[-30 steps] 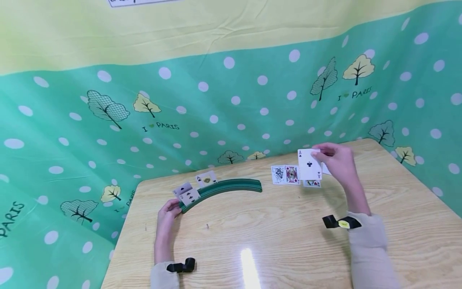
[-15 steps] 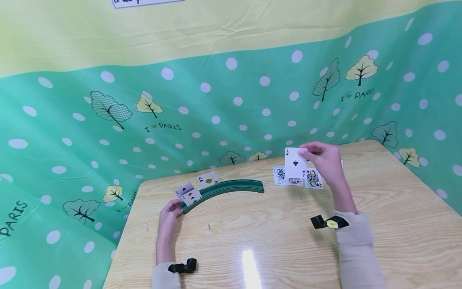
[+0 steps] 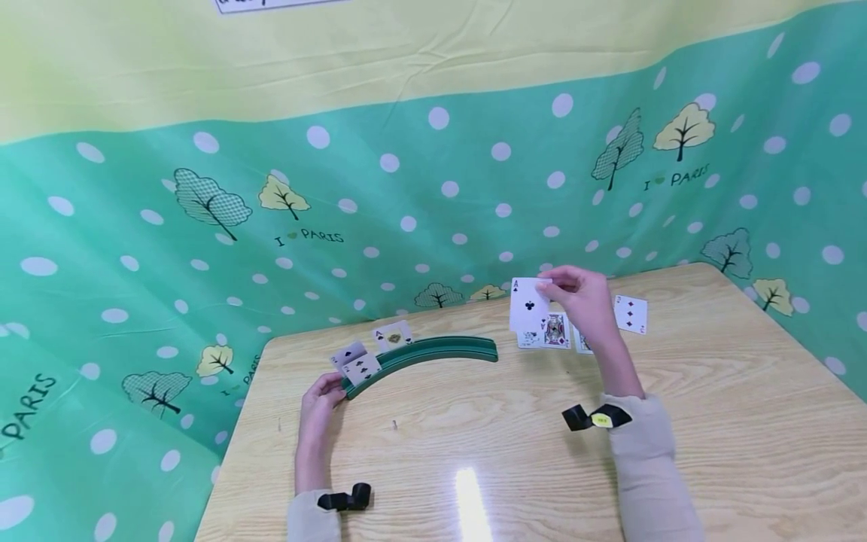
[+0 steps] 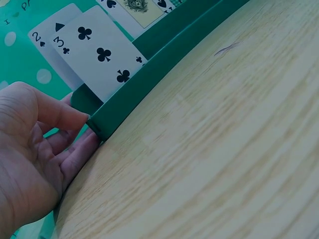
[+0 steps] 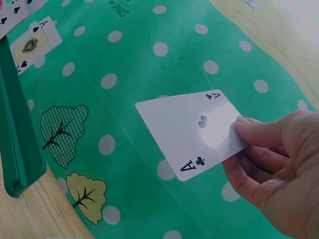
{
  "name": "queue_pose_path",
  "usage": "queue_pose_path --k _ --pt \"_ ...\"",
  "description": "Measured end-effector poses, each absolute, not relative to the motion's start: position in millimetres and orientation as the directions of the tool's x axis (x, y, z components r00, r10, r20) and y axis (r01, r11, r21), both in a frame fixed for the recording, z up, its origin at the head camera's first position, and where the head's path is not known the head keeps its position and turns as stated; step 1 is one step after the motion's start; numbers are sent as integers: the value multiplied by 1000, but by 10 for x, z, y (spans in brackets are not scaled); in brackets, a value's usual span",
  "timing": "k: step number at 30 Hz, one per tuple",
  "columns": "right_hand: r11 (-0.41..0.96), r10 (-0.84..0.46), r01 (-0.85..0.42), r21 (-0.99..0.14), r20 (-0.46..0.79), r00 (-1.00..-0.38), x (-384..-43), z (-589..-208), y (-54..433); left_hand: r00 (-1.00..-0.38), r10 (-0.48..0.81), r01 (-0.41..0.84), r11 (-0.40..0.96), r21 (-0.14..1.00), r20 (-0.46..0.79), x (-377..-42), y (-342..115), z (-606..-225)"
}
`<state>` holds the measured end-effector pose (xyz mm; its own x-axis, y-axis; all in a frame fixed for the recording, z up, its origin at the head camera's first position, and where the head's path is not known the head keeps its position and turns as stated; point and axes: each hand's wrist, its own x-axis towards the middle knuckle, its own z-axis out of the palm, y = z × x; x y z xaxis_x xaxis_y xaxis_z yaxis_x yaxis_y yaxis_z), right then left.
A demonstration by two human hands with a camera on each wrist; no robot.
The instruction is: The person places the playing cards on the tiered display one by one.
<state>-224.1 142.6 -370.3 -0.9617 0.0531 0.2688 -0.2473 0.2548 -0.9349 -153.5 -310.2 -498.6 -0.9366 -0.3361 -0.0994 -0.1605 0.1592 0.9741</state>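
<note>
Right hand (image 5: pixel 284 164) pinches ace of clubs (image 5: pixel 174 127): light, bendy, slick, we judge (it shines); edge hold best. Left hand (image 4: pixel 37 149) grips green holder (image 3: pixel 447 346).

Shows green on the card rack (image 3: pixel 440 348), black print on the white ace of clubs (image 5: pixel 182 134), white dots over green cloth (image 3: pixel 406 184), light-brown grain on the table (image 3: pixel 488 421).
</note>
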Motion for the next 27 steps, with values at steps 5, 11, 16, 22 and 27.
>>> queue_pose_path --k 5,11,16,22,27 --pt "225 33 -271 -936 285 -958 -2269 -3733 1321 -937 -335 -165 161 973 -104 -1518 -3092 -4979" --pt "208 8 -273 -939 280 -960 -2295 -3769 1193 -938 -335 -147 152 977 -90 -1524 -3096 -4969" --pt "188 -27 -275 -943 275 -961 -2302 -3781 1068 -936 -338 -162 160 974 -101 -1525 -3098 -4971" --pt "174 -38 -284 -943 282 -959 -2321 -3806 940 -937 -333 -170 162 972 -108 -1516 -3095 -4956" --pt "165 -44 -279 -946 276 -960 -2332 -3815 847 -937 -330 -169 151 974 -111 -1516 -3099 -4962"
